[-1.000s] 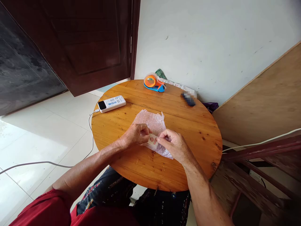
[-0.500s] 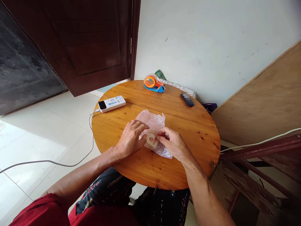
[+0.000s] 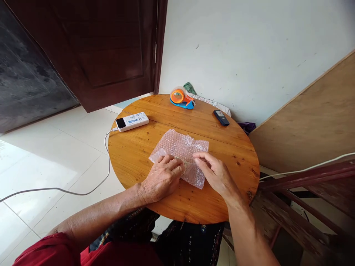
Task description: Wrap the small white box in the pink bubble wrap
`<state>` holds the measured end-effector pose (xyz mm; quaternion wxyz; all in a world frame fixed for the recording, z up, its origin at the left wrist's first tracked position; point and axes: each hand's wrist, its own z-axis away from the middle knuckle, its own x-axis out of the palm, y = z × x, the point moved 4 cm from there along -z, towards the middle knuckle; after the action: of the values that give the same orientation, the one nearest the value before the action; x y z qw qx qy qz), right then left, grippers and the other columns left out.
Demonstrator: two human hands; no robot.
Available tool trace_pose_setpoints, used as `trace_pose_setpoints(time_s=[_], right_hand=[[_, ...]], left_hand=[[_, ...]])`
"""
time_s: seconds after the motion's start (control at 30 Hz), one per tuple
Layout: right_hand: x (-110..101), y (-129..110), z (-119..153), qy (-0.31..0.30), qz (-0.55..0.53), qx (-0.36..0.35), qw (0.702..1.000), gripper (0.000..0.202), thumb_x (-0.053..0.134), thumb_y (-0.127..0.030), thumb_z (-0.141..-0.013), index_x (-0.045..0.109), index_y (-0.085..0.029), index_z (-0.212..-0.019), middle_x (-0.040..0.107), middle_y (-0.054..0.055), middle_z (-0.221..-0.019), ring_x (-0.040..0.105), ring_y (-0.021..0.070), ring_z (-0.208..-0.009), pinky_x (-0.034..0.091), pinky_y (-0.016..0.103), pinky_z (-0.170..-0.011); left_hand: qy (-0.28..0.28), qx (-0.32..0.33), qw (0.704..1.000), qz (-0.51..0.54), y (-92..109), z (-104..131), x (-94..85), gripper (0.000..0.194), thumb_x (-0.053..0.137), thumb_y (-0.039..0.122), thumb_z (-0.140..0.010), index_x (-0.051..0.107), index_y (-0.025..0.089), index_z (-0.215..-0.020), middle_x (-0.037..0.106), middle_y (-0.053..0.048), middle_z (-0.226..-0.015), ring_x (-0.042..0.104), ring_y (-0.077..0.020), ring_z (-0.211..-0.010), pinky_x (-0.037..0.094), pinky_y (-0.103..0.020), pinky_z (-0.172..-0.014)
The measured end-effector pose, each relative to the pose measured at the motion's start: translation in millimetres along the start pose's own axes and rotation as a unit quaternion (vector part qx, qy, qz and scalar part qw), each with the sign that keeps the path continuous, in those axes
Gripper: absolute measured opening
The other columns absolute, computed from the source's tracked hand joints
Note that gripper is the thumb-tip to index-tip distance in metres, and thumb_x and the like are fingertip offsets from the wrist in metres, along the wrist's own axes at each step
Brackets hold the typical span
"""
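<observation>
A sheet of bubble wrap [image 3: 177,145] lies spread on the round wooden table [image 3: 133,157]. My left hand [image 3: 166,175] is curled palm down at its near left side, over a small pale box. Only a pale edge [image 3: 181,160] of that box shows past the fingers; the rest is hidden. My right hand [image 3: 215,171] hovers at the right side of the wrap, thumb and forefinger a little apart, with nothing visible between them.
An orange and blue tape dispenser [image 3: 181,98] stands at the table's far edge. A white power bank [image 3: 133,121] with a cable [image 3: 109,159] lies at the left, and a dark handheld device [image 3: 221,117] at the far right. Behind are a wall and a door.
The bubble wrap has spread out wider to the left and right. My left hand has come down over the small box, covering it. My right hand has let go and shifted slightly right.
</observation>
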<state>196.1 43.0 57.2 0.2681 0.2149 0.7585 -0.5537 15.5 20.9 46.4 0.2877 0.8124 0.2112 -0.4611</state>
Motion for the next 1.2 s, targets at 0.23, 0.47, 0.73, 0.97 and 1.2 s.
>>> trace_pose_setpoints(time_s=[0.23, 0.47, 0.73, 0.97, 1.2], right_hand=[[8, -47, 22, -0.012, 0.185, -0.163, 0.969, 0.016, 0.051, -0.019, -0.094, 0.065, -0.023, -0.099, 0.071, 0.007, -0.101, 0.063, 0.0251, -0.095, 0.046, 0.041, -0.085], [22, -57, 23, -0.061, 0.32, -0.172, 0.93, 0.022, 0.058, -0.024, -0.093, 0.061, -0.021, -0.115, 0.071, 0.008, -0.106, 0.062, 0.0265, -0.094, 0.041, 0.044, -0.087], [37, -73, 11, -0.125, 0.46, -0.169, 0.862, 0.033, 0.07, -0.028, -0.087, 0.061, -0.023, -0.118, 0.066, 0.008, -0.095, 0.061, 0.0258, -0.083, 0.036, 0.042, -0.08], [37, -77, -1, -0.179, 0.47, -0.162, 0.849, 0.027, 0.073, -0.03, -0.084, 0.063, -0.024, -0.109, 0.065, 0.006, -0.094, 0.06, 0.0246, -0.088, 0.034, 0.038, -0.081], [40, -75, -15, -0.22, 0.457, -0.157, 0.848, 0.023, 0.072, -0.028, -0.083, 0.066, -0.022, -0.105, 0.067, 0.007, -0.088, 0.062, 0.0257, -0.088, 0.036, 0.04, -0.085]], left_hand=[[0.009, -0.013, 0.999, 0.035, 1, -6, -5.3, 0.019, 0.056, 0.018, -0.087, 0.067, 0.019, -0.102, 0.069, -0.006, -0.109, 0.056, -0.0246, -0.099, 0.043, -0.042, -0.089], [0.131, -0.157, 0.977, 0.065, -41, 24, -21.4, 0.028, 0.058, 0.028, -0.087, 0.065, 0.019, -0.113, 0.065, -0.01, -0.118, 0.06, -0.0249, -0.106, 0.048, -0.041, -0.092], [-0.031, -0.349, 0.936, 0.032, -82, 18, -22.9, 0.046, 0.062, 0.044, -0.083, 0.059, 0.015, -0.119, 0.073, -0.009, -0.094, 0.07, -0.0236, -0.08, 0.048, -0.029, -0.067], [-0.128, -0.408, 0.904, 0.029, -89, -4, -21.8, 0.033, 0.059, 0.046, -0.08, 0.068, 0.017, -0.093, 0.074, -0.01, -0.088, 0.069, -0.0261, -0.083, 0.045, -0.029, -0.064], [-0.137, -0.363, 0.921, 0.015, -93, -12, -23.7, 0.027, 0.059, 0.043, -0.079, 0.067, 0.018, -0.084, 0.072, -0.009, -0.091, 0.067, -0.0246, -0.084, 0.046, -0.03, -0.069]])
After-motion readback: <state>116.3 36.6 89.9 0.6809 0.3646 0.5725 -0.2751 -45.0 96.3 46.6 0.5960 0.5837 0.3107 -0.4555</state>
